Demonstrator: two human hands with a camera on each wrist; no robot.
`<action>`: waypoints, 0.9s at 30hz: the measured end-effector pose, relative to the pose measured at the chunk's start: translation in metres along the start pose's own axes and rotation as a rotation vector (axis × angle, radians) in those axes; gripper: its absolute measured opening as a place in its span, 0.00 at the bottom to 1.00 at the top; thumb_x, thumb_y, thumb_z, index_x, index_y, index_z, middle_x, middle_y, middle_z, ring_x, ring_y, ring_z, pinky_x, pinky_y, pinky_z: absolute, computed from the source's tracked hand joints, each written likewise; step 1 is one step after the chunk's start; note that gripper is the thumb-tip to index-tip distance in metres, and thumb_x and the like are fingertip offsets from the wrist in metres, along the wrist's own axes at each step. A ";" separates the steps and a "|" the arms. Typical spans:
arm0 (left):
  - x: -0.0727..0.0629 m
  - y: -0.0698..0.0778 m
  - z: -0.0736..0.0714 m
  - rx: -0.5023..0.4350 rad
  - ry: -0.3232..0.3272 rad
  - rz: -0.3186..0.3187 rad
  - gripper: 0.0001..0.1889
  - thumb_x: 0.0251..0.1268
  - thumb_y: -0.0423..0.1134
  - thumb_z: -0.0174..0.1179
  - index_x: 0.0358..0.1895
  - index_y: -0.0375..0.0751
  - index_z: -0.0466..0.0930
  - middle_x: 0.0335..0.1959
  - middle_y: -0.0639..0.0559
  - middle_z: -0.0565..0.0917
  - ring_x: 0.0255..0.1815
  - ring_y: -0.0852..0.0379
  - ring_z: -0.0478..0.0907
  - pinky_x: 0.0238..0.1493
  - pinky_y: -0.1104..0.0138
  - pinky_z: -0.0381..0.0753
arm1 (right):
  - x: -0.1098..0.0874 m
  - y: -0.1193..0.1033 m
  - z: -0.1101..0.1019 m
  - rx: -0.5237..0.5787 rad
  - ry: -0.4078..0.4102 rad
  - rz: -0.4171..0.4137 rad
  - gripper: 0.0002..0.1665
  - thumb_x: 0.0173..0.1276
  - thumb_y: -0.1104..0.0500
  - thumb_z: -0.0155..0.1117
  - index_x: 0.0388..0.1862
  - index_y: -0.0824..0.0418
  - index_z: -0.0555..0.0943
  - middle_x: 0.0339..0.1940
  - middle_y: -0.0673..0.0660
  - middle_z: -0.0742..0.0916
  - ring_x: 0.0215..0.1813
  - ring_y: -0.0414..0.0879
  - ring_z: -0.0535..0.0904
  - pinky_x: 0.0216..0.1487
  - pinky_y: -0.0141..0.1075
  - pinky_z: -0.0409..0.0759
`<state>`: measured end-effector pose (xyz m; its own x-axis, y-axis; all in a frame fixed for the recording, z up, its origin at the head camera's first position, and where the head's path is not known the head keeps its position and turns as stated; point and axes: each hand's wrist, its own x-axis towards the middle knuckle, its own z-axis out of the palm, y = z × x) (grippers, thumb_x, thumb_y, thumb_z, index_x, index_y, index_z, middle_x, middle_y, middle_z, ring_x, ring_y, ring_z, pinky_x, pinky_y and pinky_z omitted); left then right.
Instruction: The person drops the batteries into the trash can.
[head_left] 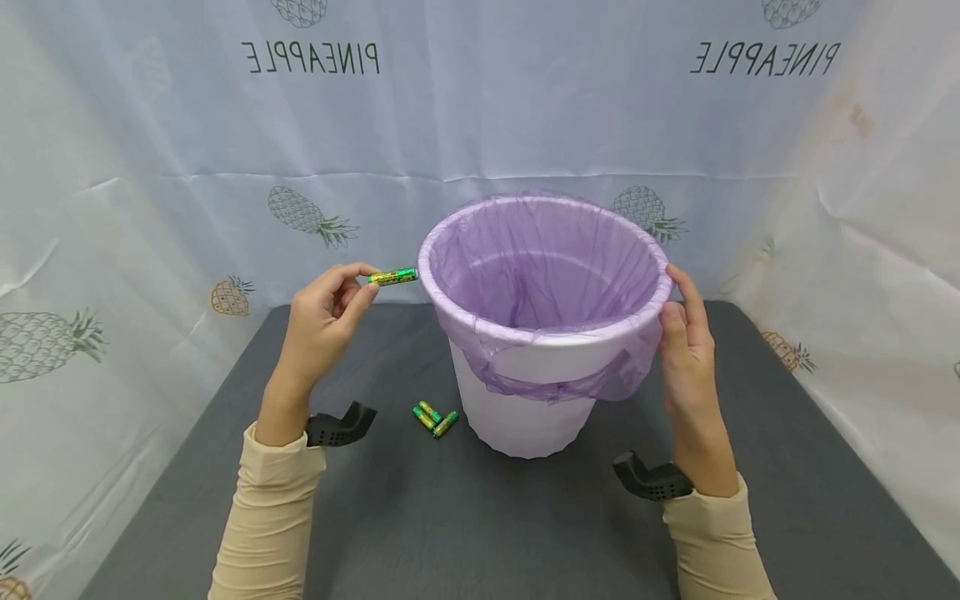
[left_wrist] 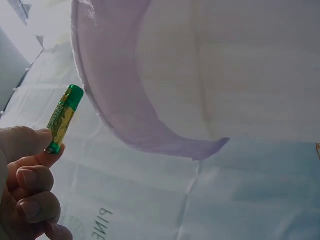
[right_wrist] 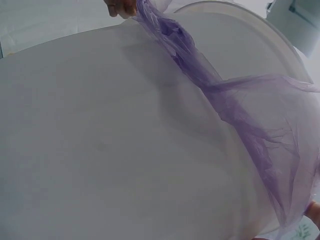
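Note:
My left hand (head_left: 318, 321) pinches a green and yellow battery (head_left: 393, 277) between thumb and fingertips. The battery's far end is right beside the left rim of a white trash bin (head_left: 517, 408); I cannot tell whether they touch. A translucent purple bag (head_left: 525, 283) lines the bin, folded over its rim. At the bin's right side, my right hand (head_left: 688, 350) rests its thumb and forefinger against the bagged rim; its other fingers are mostly hidden. Three more batteries (head_left: 435, 418) lie on the table left of the bin's base. The left wrist view shows the held battery (left_wrist: 65, 119) close up.
The bin stands on a dark grey table (head_left: 480, 533). Behind it and at both sides hangs a white curtain (head_left: 480, 100) with pineapple prints. Each wrist wears a black camera mount, one on the left (head_left: 341, 425) and one on the right (head_left: 651, 479).

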<state>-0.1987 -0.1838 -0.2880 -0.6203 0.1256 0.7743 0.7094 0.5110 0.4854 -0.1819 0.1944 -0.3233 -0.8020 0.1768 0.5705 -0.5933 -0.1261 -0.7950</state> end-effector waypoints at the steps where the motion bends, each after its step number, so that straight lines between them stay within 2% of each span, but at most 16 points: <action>1: 0.001 0.001 0.000 -0.002 -0.002 0.005 0.09 0.63 0.24 0.58 0.46 0.30 0.81 0.21 0.57 0.65 0.21 0.68 0.57 0.26 0.73 0.58 | 0.000 0.000 0.000 0.002 0.000 0.001 0.23 0.76 0.60 0.49 0.68 0.50 0.69 0.25 0.42 0.76 0.26 0.32 0.67 0.28 0.23 0.64; 9: 0.009 0.008 0.003 0.002 -0.003 0.062 0.09 0.61 0.23 0.59 0.44 0.30 0.81 0.21 0.54 0.65 0.23 0.68 0.57 0.27 0.74 0.58 | 0.000 -0.002 0.002 -0.007 0.014 0.014 0.24 0.76 0.59 0.50 0.69 0.51 0.68 0.25 0.43 0.76 0.26 0.32 0.69 0.28 0.23 0.66; 16: 0.016 0.012 0.012 0.000 -0.038 0.131 0.09 0.60 0.24 0.61 0.43 0.30 0.81 0.21 0.50 0.66 0.23 0.67 0.57 0.27 0.75 0.57 | 0.000 0.000 0.001 0.015 -0.007 -0.015 0.23 0.76 0.60 0.49 0.68 0.51 0.69 0.27 0.42 0.77 0.28 0.32 0.70 0.29 0.23 0.67; 27: 0.023 0.016 0.025 -0.015 -0.067 0.132 0.09 0.58 0.24 0.62 0.43 0.30 0.81 0.22 0.50 0.67 0.23 0.66 0.58 0.27 0.76 0.58 | 0.000 0.001 -0.001 0.023 -0.039 -0.028 0.23 0.76 0.59 0.50 0.68 0.51 0.68 0.28 0.41 0.77 0.28 0.33 0.68 0.29 0.23 0.65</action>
<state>-0.2099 -0.1515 -0.2722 -0.5418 0.2472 0.8033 0.7909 0.4734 0.3878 -0.1825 0.1952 -0.3240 -0.7868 0.1426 0.6005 -0.6168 -0.1438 -0.7739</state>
